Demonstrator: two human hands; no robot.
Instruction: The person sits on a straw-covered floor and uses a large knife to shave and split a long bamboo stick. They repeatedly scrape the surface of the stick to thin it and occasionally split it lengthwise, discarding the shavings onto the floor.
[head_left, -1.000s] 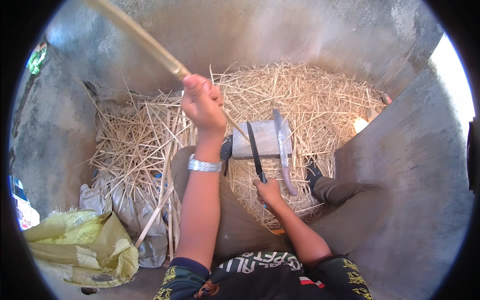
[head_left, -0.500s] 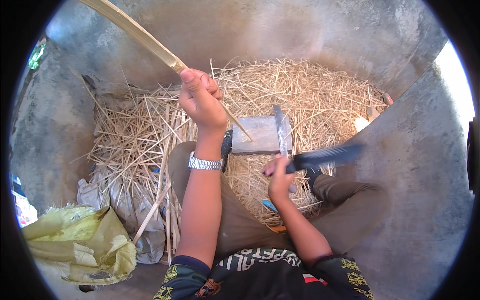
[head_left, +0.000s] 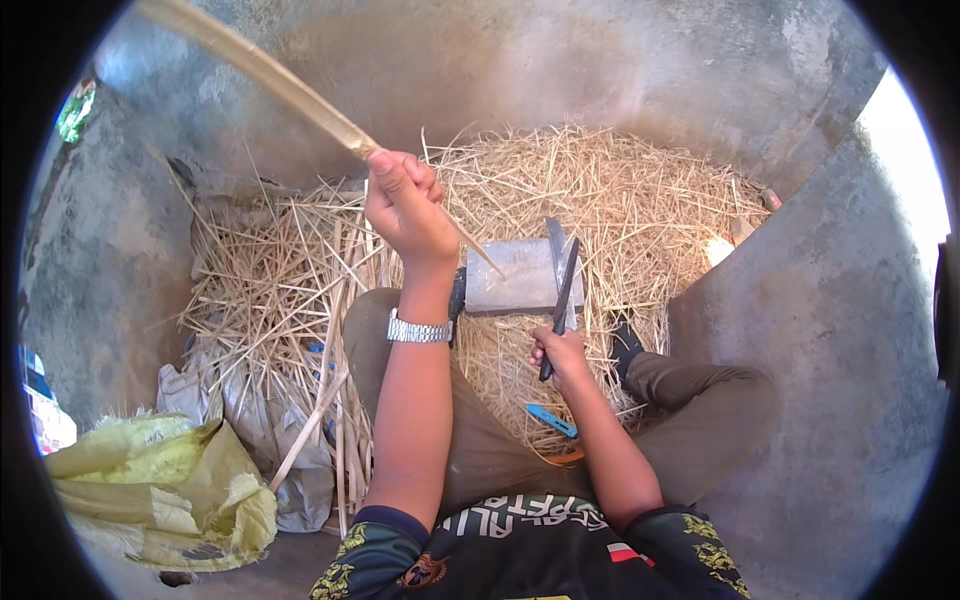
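My left hand (head_left: 408, 205), raised and closed, grips a long pale bamboo strip (head_left: 270, 72). One length rises to the upper left; a thin end slants down from the fist to a grey block (head_left: 510, 275). My right hand (head_left: 562, 355) is wrapped round a dark knife (head_left: 567, 285), whose black handle end shows below the fist and whose blade points up over the block's right side. Behind it, a grey metal blade (head_left: 556, 235) lies across the block; its lower end runs toward my right hand, where I cannot tell whether the fingers touch it.
Straw-like shavings (head_left: 620, 200) cover the floor around the block, with loose strips (head_left: 280, 265) to the left. A yellow sack (head_left: 160, 490) is at lower left. A blue tool (head_left: 552, 420) lies between my legs. Concrete walls (head_left: 800, 300) stand around me.
The knife in my right hand has swung from pointing right, blurred, to pointing up over the block. My left hand and the bamboo strip have shifted only slightly.
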